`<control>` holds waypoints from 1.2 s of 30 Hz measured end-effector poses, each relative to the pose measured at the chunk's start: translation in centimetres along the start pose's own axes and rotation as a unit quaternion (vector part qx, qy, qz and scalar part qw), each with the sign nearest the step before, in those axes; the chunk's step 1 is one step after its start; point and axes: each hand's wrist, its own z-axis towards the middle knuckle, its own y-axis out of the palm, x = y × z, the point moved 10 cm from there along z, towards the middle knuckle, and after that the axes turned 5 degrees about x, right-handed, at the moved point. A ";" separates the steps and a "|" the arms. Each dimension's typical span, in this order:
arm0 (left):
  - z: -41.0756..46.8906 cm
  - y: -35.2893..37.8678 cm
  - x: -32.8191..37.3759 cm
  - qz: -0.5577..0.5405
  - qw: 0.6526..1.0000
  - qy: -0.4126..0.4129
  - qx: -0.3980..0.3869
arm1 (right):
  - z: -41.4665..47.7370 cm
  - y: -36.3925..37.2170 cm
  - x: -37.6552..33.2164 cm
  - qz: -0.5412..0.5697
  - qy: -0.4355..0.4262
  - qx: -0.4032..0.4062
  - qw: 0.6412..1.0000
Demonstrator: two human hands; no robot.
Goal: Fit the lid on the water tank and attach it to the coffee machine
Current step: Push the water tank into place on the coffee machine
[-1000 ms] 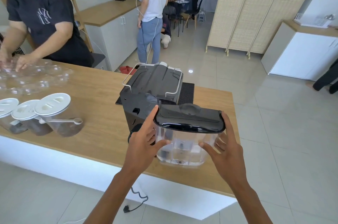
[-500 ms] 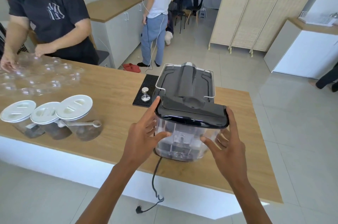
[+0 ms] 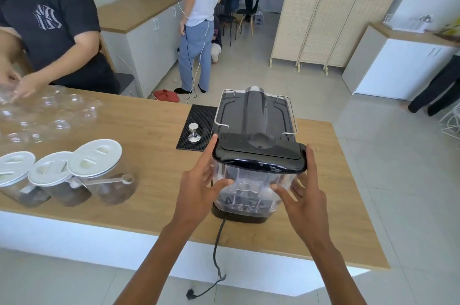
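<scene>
Against the coffee machine point(image 3: 256, 110) now, lidded water tank point(image 3: 249, 187), lower than before

Coffee machine point(image 3: 256, 110) front hidden behind the lidded water tank point(image 3: 251, 187)

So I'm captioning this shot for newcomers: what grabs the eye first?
Front and centre, the left hand and right hand clasp a clear water tank with its black lid on, at the back of the coffee machine. Three white-lidded jars stand to the left on the wooden counter.
</scene>
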 end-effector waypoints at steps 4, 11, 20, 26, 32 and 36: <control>0.3 0.4 -0.4 0.000 1.000 -0.006 0.004 | 0.3 0.4 0.4 -0.008 0.014 0.001 1.000; 0.0 0.5 -1.3 0.000 1.000 -0.022 0.018 | 0.2 0.6 0.7 -0.006 0.016 0.000 1.000; 0.4 -0.2 -1.3 0.017 0.999 -0.009 0.028 | 0.7 1.0 0.4 0.013 -0.011 0.020 1.000; 0.4 -0.2 -2.4 0.020 0.999 -0.019 0.036 | 0.8 1.4 1.2 0.006 -0.010 0.013 1.000; 0.4 -0.3 -3.1 0.005 0.999 -0.024 0.040 | 0.7 1.2 1.3 0.009 -0.017 0.020 1.000; 0.4 -0.5 -3.4 -0.006 0.999 -0.018 0.045 | 0.7 1.3 1.5 0.003 -0.022 0.020 1.000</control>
